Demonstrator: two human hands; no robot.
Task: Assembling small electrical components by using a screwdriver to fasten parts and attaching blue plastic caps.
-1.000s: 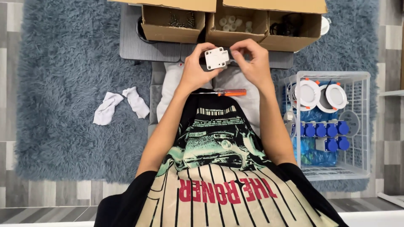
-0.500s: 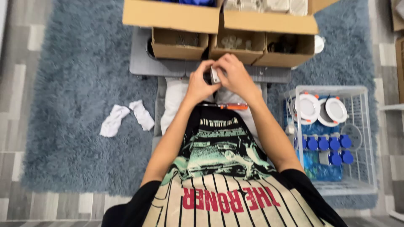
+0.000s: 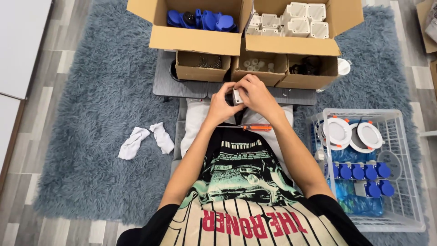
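Both of my hands meet in front of me over a small white square box part [image 3: 237, 95]. My left hand [image 3: 221, 104] cups it from the left and my right hand [image 3: 256, 93] covers it from the right and above, so most of the part is hidden. Just below my hands an orange-handled screwdriver [image 3: 255, 127] lies across a white cushion [image 3: 195, 122] on my lap.
Ahead stand cardboard boxes: blue caps [image 3: 200, 20], white square housings [image 3: 291, 20], and three smaller boxes [image 3: 202, 68] of small parts on a grey low table [image 3: 168, 84]. At right a white wire basket [image 3: 391, 182] holds round white lamps and blue pieces. Two white socks [image 3: 145, 139] lie on the grey rug.
The view has tilted so the far boxes show. My hands closed tighter around the white part, which was face-up and plainly visible one second ago.
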